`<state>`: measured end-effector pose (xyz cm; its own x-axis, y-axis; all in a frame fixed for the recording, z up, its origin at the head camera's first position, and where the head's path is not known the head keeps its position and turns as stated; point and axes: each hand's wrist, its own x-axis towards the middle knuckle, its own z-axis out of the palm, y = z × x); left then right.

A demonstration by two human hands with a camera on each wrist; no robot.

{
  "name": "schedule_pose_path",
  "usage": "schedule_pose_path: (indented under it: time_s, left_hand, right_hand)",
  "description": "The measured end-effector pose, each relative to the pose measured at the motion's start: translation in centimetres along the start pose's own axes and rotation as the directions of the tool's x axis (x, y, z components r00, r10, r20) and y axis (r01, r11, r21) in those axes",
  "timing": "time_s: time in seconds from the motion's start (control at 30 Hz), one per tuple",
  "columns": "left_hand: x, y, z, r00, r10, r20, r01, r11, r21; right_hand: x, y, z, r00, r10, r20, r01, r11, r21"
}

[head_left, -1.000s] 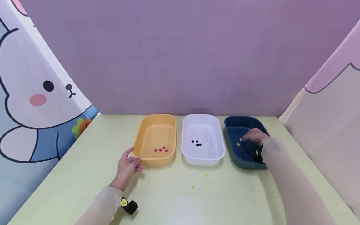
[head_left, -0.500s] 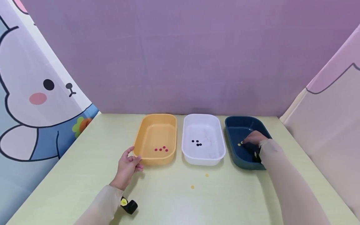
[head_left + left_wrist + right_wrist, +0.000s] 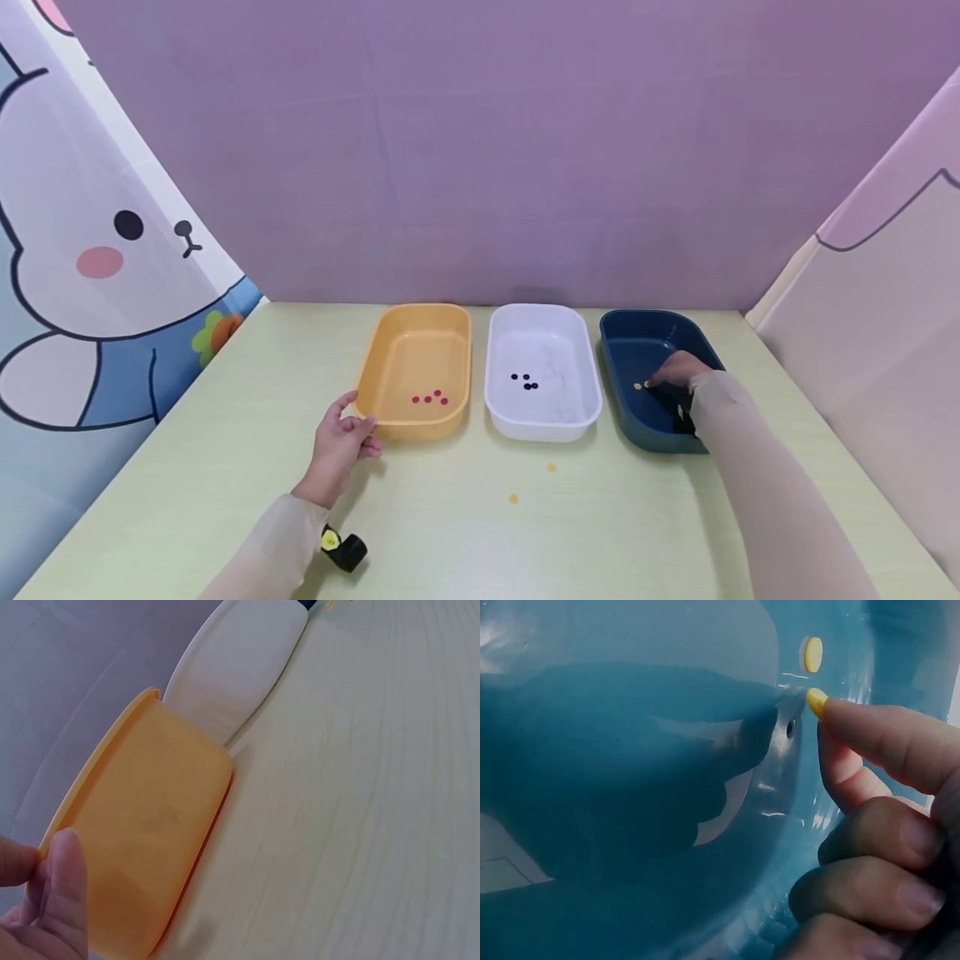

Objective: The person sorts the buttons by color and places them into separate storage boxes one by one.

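At the orange tray's [image 3: 442, 429] front left corner, my left hand [image 3: 339, 450] pinches the rim between thumb and fingers, as the left wrist view shows close up. My right hand [image 3: 678, 369] is inside the dark blue tray [image 3: 663, 442], low over its floor. Between its thumb and index finger it pinches a small round yellow disc [image 3: 817, 702]. A second yellow disc [image 3: 814, 655] lies beside it on the tray floor. Whether the pinched disc touches the floor I cannot tell. The other right fingers are curled.
Several red discs [image 3: 427, 399] lie in the orange tray. The white tray [image 3: 543, 431] in the middle holds several black discs [image 3: 527, 387]. Two more yellow discs lie on the table, one near disc [image 3: 513, 498] and one farther disc [image 3: 552, 467]. A purple cloth [image 3: 480, 167] hangs behind.
My right hand has moved slightly down and toward the front in the blue tray, bringing the pinched yellow disc level with the one lying there. The left hand stays on the orange rim.
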<state>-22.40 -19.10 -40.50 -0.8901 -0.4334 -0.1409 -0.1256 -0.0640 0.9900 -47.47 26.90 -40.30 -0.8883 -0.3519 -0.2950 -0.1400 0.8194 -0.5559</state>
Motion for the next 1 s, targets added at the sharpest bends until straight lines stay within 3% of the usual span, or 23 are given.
schedule_pose_path:
  time_s: [0.4, 0.57, 0.73, 1.0]
  left_hand:
    - [-0.2, 0.2, 0.2, 1.000, 0.005, 0.004, -0.005, 1.000, -0.001]
    - [0.0, 0.3, -0.4, 1.000, 0.018, 0.016, -0.018, 1.000, -0.004]
    - [0.0, 0.0, -0.5, 1.000, -0.001, 0.025, 0.001, 1.000, -0.012]
    - [0.2, -0.1, -0.3, 0.999, -0.003, 0.042, 0.004, 1.000, -0.023]
  right_hand:
    - [-0.9, -1.1, -1.3, 0.995, -0.095, 0.029, 0.095, 0.995, -0.011]
    - [-2.2, -3.8, -1.6, 0.987, -0.151, 0.049, 0.151, 0.988, 0.003]
    - [-3.4, -6.2, -1.8, 0.971, -0.238, 0.010, 0.238, 0.971, -0.028]
    - [-5.4, -9.2, -1.1, 0.956, -0.294, 0.008, 0.294, 0.954, -0.051]
